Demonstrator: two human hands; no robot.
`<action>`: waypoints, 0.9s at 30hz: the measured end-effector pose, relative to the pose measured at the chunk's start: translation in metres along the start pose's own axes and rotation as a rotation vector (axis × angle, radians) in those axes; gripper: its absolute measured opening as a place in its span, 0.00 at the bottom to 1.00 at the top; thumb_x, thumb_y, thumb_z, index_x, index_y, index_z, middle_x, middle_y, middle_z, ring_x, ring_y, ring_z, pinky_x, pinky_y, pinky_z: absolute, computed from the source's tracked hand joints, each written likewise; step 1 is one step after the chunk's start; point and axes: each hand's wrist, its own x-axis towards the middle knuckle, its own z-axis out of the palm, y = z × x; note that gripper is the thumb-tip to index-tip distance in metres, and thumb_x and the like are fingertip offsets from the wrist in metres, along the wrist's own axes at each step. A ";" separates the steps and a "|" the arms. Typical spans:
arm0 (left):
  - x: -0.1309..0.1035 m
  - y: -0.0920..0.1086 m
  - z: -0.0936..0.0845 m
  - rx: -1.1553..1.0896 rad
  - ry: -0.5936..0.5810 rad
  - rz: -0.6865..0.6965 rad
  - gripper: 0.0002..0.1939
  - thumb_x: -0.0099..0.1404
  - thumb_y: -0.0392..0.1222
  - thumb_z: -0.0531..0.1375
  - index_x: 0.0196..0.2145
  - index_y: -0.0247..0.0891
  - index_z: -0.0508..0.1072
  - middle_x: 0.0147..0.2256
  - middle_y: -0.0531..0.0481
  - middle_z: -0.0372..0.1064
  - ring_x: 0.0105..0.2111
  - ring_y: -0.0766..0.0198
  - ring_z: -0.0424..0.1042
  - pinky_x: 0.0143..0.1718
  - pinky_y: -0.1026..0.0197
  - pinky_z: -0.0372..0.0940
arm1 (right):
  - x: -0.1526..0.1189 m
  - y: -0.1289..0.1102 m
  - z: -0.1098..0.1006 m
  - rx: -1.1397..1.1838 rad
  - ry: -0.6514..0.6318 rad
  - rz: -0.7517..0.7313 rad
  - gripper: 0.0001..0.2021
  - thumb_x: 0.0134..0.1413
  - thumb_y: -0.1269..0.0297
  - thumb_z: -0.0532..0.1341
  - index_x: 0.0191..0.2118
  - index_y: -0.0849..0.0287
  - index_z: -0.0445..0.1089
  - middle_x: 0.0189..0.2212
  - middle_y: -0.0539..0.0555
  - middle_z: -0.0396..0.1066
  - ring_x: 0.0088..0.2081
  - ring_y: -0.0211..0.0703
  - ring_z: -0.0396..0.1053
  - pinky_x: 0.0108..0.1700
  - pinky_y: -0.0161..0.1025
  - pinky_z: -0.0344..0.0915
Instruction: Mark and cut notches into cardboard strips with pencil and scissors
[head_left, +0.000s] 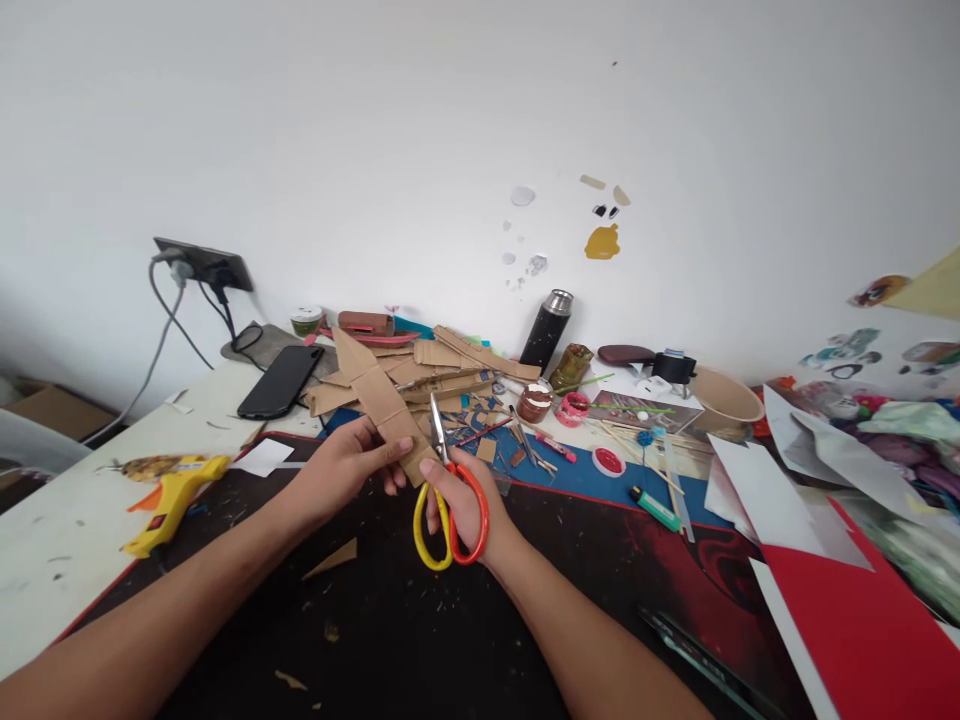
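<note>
A long pointed strip of brown cardboard [381, 402] slants up and left over the desk. My left hand [349, 465] grips its lower part, thumb on the front face and fingers behind. My right hand [469, 500] holds scissors [452, 520] with one yellow and one red handle loop, and its thumb rests at the strip's lower end. The scissor blades point upward, just right of the cardboard, and look closed.
A yellow glue gun [172, 500] and a black phone [280, 382] are on the left. Behind are cardboard scraps [450, 350], paint jars [535, 402] and a black thermos [547, 332]. Red paper [847, 620] and a green cutter [655, 508] lie right.
</note>
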 end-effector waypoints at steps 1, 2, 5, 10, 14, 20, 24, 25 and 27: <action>0.000 0.000 0.000 0.001 0.001 -0.002 0.24 0.54 0.58 0.82 0.33 0.37 0.80 0.23 0.49 0.78 0.21 0.63 0.74 0.22 0.64 0.71 | 0.000 0.001 0.000 0.002 -0.003 0.005 0.27 0.58 0.34 0.72 0.38 0.55 0.69 0.16 0.43 0.68 0.15 0.37 0.64 0.19 0.32 0.61; 0.000 0.000 0.000 -0.003 0.005 -0.007 0.24 0.53 0.57 0.82 0.33 0.37 0.80 0.23 0.50 0.78 0.21 0.63 0.74 0.22 0.64 0.71 | 0.000 0.002 0.000 0.005 -0.007 0.009 0.27 0.58 0.34 0.72 0.38 0.55 0.69 0.16 0.43 0.68 0.15 0.37 0.64 0.19 0.32 0.61; 0.001 0.001 -0.002 -0.043 0.037 -0.027 0.24 0.50 0.55 0.84 0.32 0.37 0.80 0.23 0.50 0.78 0.20 0.63 0.74 0.20 0.65 0.69 | 0.001 0.003 -0.001 0.016 -0.019 0.016 0.27 0.57 0.35 0.72 0.38 0.55 0.70 0.16 0.43 0.68 0.15 0.38 0.65 0.19 0.32 0.62; 0.007 0.005 -0.014 -0.204 0.226 0.005 0.23 0.49 0.53 0.83 0.30 0.36 0.80 0.23 0.48 0.78 0.18 0.64 0.72 0.17 0.66 0.65 | 0.001 0.005 -0.004 0.055 -0.084 0.010 0.30 0.60 0.31 0.70 0.42 0.58 0.74 0.16 0.44 0.69 0.14 0.38 0.65 0.18 0.32 0.59; 0.010 0.009 -0.023 -0.260 0.320 0.046 0.21 0.52 0.52 0.81 0.32 0.36 0.80 0.22 0.49 0.76 0.18 0.65 0.72 0.17 0.68 0.64 | 0.001 0.008 -0.006 0.090 -0.160 0.018 0.38 0.63 0.25 0.65 0.49 0.63 0.78 0.17 0.47 0.71 0.15 0.41 0.69 0.18 0.31 0.54; 0.010 0.016 -0.027 -0.289 0.352 0.093 0.20 0.53 0.51 0.80 0.31 0.37 0.79 0.22 0.49 0.76 0.18 0.64 0.73 0.17 0.67 0.64 | -0.002 0.008 -0.006 0.045 -0.222 -0.008 0.53 0.62 0.15 0.55 0.58 0.68 0.78 0.17 0.50 0.72 0.17 0.43 0.72 0.20 0.33 0.61; 0.009 0.018 -0.027 -0.283 0.354 0.108 0.20 0.56 0.52 0.79 0.29 0.38 0.76 0.21 0.49 0.75 0.18 0.64 0.73 0.17 0.67 0.64 | -0.005 0.008 -0.005 0.053 -0.250 -0.015 0.58 0.58 0.12 0.56 0.63 0.70 0.76 0.19 0.52 0.74 0.19 0.45 0.73 0.24 0.36 0.67; 0.009 0.018 -0.027 -0.280 0.353 0.111 0.20 0.57 0.52 0.79 0.28 0.39 0.74 0.20 0.49 0.74 0.18 0.63 0.72 0.17 0.67 0.64 | -0.006 0.008 -0.005 0.057 -0.257 -0.006 0.58 0.57 0.12 0.56 0.64 0.69 0.75 0.20 0.52 0.75 0.19 0.45 0.74 0.24 0.36 0.68; 0.009 0.018 -0.028 -0.274 0.354 0.114 0.21 0.59 0.52 0.78 0.27 0.40 0.72 0.19 0.49 0.74 0.18 0.63 0.72 0.17 0.66 0.63 | -0.008 0.008 -0.004 0.069 -0.274 0.021 0.58 0.56 0.12 0.57 0.65 0.68 0.74 0.21 0.53 0.76 0.20 0.45 0.75 0.26 0.37 0.71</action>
